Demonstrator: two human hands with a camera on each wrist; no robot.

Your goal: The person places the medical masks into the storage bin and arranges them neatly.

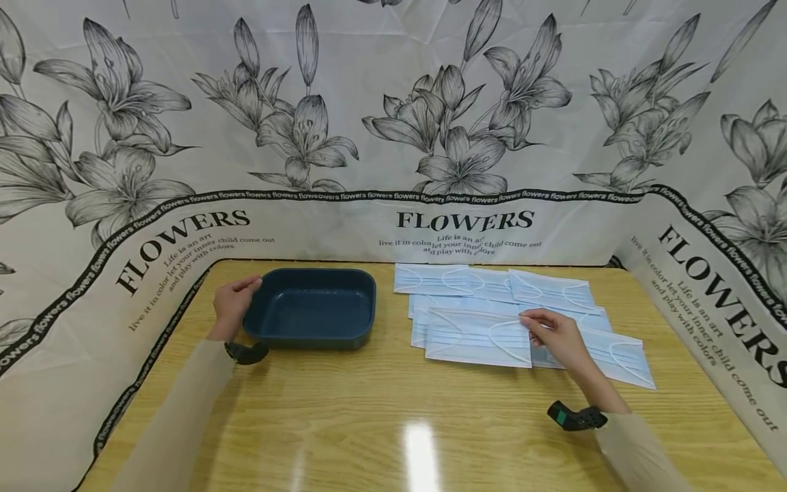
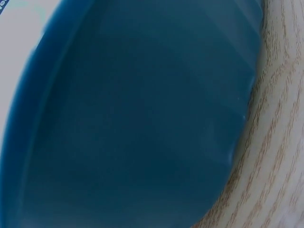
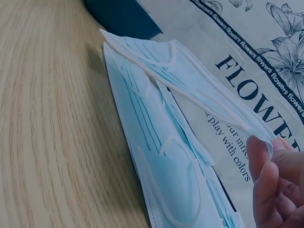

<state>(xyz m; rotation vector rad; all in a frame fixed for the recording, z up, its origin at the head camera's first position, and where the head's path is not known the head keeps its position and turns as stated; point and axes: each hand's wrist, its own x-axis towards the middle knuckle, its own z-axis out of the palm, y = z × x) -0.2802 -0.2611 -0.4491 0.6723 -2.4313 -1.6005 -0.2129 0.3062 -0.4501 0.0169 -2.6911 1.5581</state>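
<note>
A light wood-grained table (image 1: 344, 410) filled the lower part of the head view; with its middle taken as the dial's centre and twelve at the far edge, a white cloth (image 1: 332, 229) hung from nine round to three, printed with grey line-drawn flowers, a black lettered band and the heading FLOWERS three times, near ten, twelve and between two and three. At seven o'clock a beige left sleeve (image 1: 184, 410) reached in, a black wristband (image 1: 247, 352) at its end, and the left hand (image 1: 233, 305) gripped the rim of a dark blue container (image 1: 313, 342) at that vessel's own ten o'clock; the left wrist view showed only its smooth blue surface, cloth and wood. The container, the only one there, was a rounded rectangle standing upright around ten to eleven on the table, its plain blue floor in sight. Toward one o'clock lay a loose, overlapping spread of pale blue masks (image 1: 550, 288) with white ear loops, at least five of them, the overlaps hiding the exact number. One more, the held mask (image 1: 476, 338), stretched toward nine o'clock from the right hand (image 1: 558, 339), whose thumb and fingers pinched its end and held that end raised over the others; whether its far end touched them could not be told. A second dark wristband (image 1: 576, 415) and a right sleeve (image 1: 639, 451) followed at four.
</note>
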